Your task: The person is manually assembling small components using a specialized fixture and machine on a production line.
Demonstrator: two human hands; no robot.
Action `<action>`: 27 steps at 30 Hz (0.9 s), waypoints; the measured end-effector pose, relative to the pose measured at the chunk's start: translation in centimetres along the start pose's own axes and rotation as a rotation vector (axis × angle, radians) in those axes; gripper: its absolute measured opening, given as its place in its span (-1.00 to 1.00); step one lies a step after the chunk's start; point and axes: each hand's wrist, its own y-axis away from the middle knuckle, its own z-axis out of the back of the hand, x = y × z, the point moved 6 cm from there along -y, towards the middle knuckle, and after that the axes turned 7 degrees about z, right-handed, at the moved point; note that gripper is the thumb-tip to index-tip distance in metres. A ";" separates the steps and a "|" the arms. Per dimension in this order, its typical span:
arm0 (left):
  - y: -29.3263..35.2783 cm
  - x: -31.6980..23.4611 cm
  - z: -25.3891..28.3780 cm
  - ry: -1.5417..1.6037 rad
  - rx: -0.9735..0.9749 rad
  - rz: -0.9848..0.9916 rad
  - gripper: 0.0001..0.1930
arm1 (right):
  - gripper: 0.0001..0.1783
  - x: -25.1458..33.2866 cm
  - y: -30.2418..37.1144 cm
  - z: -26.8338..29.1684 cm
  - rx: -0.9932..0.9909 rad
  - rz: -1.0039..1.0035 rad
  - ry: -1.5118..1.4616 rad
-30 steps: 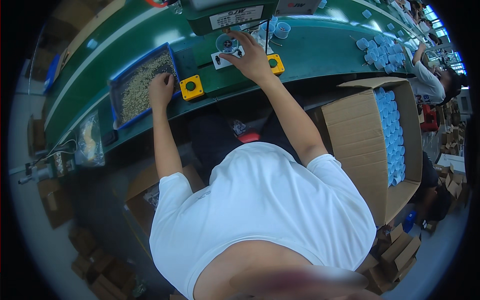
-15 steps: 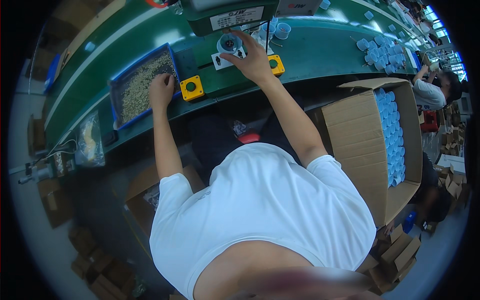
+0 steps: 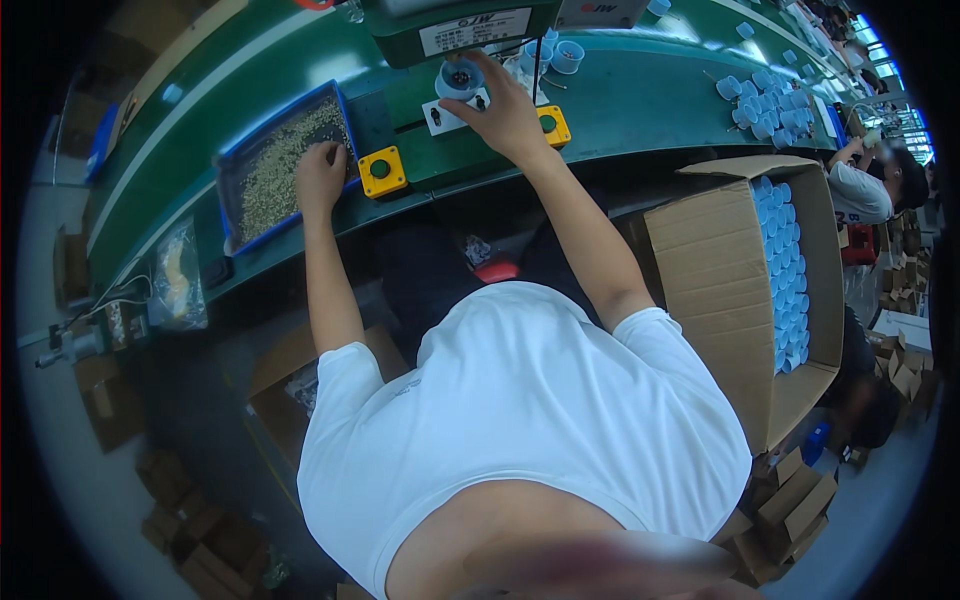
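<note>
My right hand (image 3: 507, 118) curves its thumb and fingers around a light-blue plastic cup (image 3: 458, 91) with small dark parts inside. The cup sits at a white fixture plate (image 3: 437, 119), beneath the green head of a bench machine (image 3: 420, 22). At the right edge of a blue-rimmed tray (image 3: 228, 215), my left hand (image 3: 321, 178) has its fingers curled together; whatever they pinch, if anything, is too small to make out. Many tiny pale metallic pieces (image 3: 268, 185) are spread over the tray's bottom.
Two yellow button boxes (image 3: 382, 172) (image 3: 553, 127) flank the fixture along the bench's near edge. Several blue cups (image 3: 568, 57) stand behind it, and a heap of cups (image 3: 765, 105) lies to the right. An open carton (image 3: 705, 300) holds stacked cups. A person (image 3: 862, 190) works far right.
Both hands keep nearly the same places. The right hand stays around the cup, and the left stays curled over the tray's edge. The whole view has shifted slightly.
</note>
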 end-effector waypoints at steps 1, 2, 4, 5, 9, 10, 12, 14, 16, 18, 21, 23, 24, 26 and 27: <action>0.1 0.1 -0.1 0.000 0.001 0.002 -0.76 | -0.16 -0.1 -0.1 -0.2 0.028 -0.041 0.012; 0.1 0.2 -0.3 -0.004 0.000 -0.007 -0.76 | -0.15 -0.2 -0.2 -0.2 0.056 -0.082 0.023; 0.3 0.3 -0.4 -0.014 -0.002 -0.023 -0.75 | -0.14 -0.1 -0.4 -0.1 0.101 -0.114 0.028; 0.4 0.5 -0.3 -0.015 -0.003 -0.020 -0.75 | -0.14 0.0 -0.6 -0.1 0.145 -0.146 0.032; 0.2 0.2 -0.3 -0.039 0.007 -0.013 -0.75 | -0.14 1.2 -3.2 0.2 0.368 -0.261 0.136; 0.2 0.2 -0.3 -0.036 0.003 -0.020 -0.76 | -0.14 1.2 -3.3 -0.1 0.456 -0.302 0.183; 0.1 0.2 -0.3 -0.031 -0.004 -0.036 -0.76 | -0.15 0.9 -2.0 -0.7 0.389 -0.223 0.191; 0.1 0.3 -0.4 -0.013 0.011 -0.043 -0.76 | -0.16 1.0 -0.7 -1.3 0.260 -0.053 0.202; 0.2 0.4 -0.3 0.022 0.039 -0.045 -0.77 | -0.17 0.4 0.2 -1.2 0.179 -0.086 0.109; 0.0 0.0 -0.3 0.041 0.050 -0.044 -0.77 | -0.19 -0.2 1.1 -0.6 0.021 -0.158 -0.076; -0.2 -0.5 -0.4 0.081 0.082 -0.058 -0.77 | -0.19 -0.3 1.1 -0.5 0.046 -0.211 -0.143; 0.2 0.2 -0.5 0.080 0.104 -0.066 -0.76 | -0.19 -0.4 1.5 -0.8 0.060 -0.240 -0.176; 0.2 0.1 -0.4 0.083 0.110 -0.070 -0.76 | -0.22 -0.5 1.6 -0.9 0.051 -0.230 -0.156; 0.0 -0.1 -0.4 0.082 0.102 -0.066 -0.77 | -0.27 -0.8 1.7 -0.9 0.036 -0.212 -0.117; -0.1 -0.2 -0.4 0.079 0.095 -0.061 -0.77 | -0.27 -1.0 1.7 -1.0 0.040 -0.209 -0.117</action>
